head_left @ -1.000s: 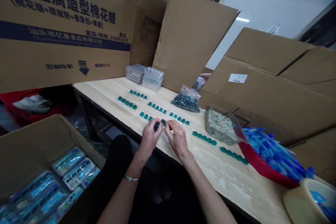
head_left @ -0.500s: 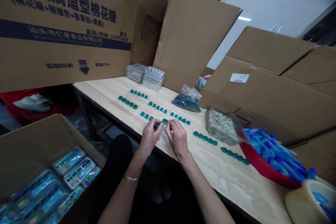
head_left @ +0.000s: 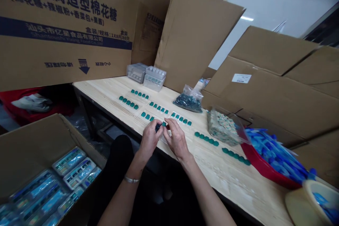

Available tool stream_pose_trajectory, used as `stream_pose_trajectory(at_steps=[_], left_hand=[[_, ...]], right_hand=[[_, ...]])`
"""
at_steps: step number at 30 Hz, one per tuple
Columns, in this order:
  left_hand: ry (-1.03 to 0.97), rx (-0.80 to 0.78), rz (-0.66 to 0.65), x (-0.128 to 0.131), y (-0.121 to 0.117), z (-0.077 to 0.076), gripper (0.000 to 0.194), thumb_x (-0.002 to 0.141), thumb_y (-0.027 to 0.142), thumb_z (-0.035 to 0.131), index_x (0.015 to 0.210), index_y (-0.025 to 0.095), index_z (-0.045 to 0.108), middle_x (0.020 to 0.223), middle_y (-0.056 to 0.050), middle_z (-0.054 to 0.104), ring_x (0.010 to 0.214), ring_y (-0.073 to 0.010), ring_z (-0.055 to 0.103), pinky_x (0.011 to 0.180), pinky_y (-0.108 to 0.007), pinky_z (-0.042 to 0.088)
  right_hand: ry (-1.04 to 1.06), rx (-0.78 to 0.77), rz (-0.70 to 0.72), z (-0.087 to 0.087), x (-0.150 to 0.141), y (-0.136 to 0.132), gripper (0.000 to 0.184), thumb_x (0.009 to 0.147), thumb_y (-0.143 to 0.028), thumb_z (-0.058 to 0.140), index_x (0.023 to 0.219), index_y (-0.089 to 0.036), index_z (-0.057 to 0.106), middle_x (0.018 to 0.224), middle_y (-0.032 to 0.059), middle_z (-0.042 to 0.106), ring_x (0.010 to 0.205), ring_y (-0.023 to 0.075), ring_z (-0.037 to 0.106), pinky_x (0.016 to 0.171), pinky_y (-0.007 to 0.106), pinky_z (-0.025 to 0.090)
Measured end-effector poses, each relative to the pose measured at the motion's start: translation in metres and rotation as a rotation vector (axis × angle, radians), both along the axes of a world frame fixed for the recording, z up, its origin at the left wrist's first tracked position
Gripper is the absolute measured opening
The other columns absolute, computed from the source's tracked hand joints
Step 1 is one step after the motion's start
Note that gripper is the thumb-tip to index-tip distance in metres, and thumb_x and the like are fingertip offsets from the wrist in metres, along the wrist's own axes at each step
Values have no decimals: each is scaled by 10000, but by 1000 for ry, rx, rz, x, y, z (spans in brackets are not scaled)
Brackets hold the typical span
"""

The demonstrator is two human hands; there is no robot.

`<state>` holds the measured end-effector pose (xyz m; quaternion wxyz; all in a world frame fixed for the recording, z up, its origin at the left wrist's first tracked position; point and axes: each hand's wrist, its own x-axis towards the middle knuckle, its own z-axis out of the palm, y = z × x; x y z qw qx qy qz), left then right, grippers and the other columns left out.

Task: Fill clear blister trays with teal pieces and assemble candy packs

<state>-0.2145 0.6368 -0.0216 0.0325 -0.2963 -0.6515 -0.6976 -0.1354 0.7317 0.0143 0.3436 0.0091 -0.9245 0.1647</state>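
Note:
My left hand [head_left: 149,137] is closed around several dark teal pieces [head_left: 158,127] close to the table's front edge. Between its fingertips and those of my right hand [head_left: 176,138] sits one small green piece [head_left: 164,124], pinched by both. The fingers partly cover it. Under and around the hands, clear plastic trays hold rows of green pieces: a partly covered row [head_left: 147,116] just left of the hands, a row [head_left: 158,107] behind them and another row [head_left: 181,118] to the right.
Further rows [head_left: 128,102] stand left, others [head_left: 206,138] right. Behind are a bag of dark pieces [head_left: 188,101], stacked clear trays [head_left: 155,78] and a tub of pale pieces [head_left: 224,127]. A red basin [head_left: 265,173] holds blue packets; an open carton [head_left: 34,141] of packed trays stands lower left.
My right fingers have shifted slightly left, closer to my left hand, and the green piece moved with them. Behind the cardboard, another person's hand at a packet has gone out of sight.

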Motion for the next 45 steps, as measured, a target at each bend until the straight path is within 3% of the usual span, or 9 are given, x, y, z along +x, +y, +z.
stream_pose_trajectory(at_steps=[7, 13, 16, 18, 22, 26, 34, 39, 45], left_hand=[[97, -29, -4, 4, 0, 4, 93, 765, 202, 559, 846, 211, 603, 803, -38, 618, 777, -182, 570, 750, -292, 417], [166, -81, -72, -1, -7, 5, 114, 774, 162, 540, 851, 217, 604, 821, -31, 616, 788, -172, 579, 755, -284, 423], [193, -94, -115, -6, -9, 4, 100, 770, 175, 553, 840, 217, 611, 822, -31, 626, 788, -168, 591, 736, -270, 439], [109, -108, -130, -12, -12, 1, 77, 773, 224, 562, 828, 212, 615, 793, -24, 629, 668, -146, 590, 631, -242, 449], [-204, -109, -13, -29, -25, -5, 184, 765, 353, 571, 844, 191, 611, 705, 4, 614, 374, -78, 466, 413, -214, 376], [-316, -93, 70, -43, -33, -14, 255, 750, 411, 571, 842, 174, 597, 709, 13, 602, 378, -70, 488, 419, -206, 391], [-397, 9, 47, -44, -26, -22, 291, 730, 432, 605, 842, 163, 594, 637, 28, 538, 377, -56, 459, 384, -189, 377], [-649, 381, -168, -41, -26, -12, 296, 711, 390, 661, 839, 131, 595, 630, 32, 468, 453, -34, 405, 393, -150, 352], [-875, 647, -455, -37, -25, -4, 312, 724, 321, 673, 936, 98, 617, 710, -11, 502, 485, -9, 388, 385, -110, 283]], right_hand=[[58, 5, -80, -8, -4, -3, 293, 866, -134, 380, 1089, -158, 570, 968, 122, 613, 968, 230, 559, 878, 420, 465], [-181, -539, 56, 11, -3, 7, 265, 827, -249, 496, 1049, -185, 626, 1060, 88, 626, 809, 163, 621, 703, 303, 525], [-309, -682, 99, 14, -8, 16, 252, 826, -330, 516, 933, -173, 683, 838, 51, 679, 684, 143, 618, 651, 279, 507], [-314, -714, 103, 12, -14, 22, 236, 801, -338, 557, 891, -167, 692, 727, 30, 672, 652, 143, 612, 635, 269, 493], [-131, -596, 39, 1, -33, 34, 163, 744, -293, 632, 849, -182, 688, 820, 44, 678, 721, 159, 622, 674, 276, 479], [-92, -395, 38, -11, -54, 43, 74, 746, -237, 633, 742, -185, 686, 766, 47, 672, 717, 168, 611, 679, 280, 461], [-134, -249, 62, -36, -75, 40, 63, 765, -184, 623, 741, -169, 680, 774, 60, 665, 763, 179, 609, 736, 294, 466], [-201, -64, 149, -41, -69, 38, 191, 825, -125, 508, 874, -171, 687, 902, 87, 666, 823, 175, 605, 762, 296, 462], [-322, -4, 131, -35, -71, 38, 185, 777, -83, 540, 773, -177, 699, 828, 82, 680, 823, 194, 592, 761, 306, 443]])
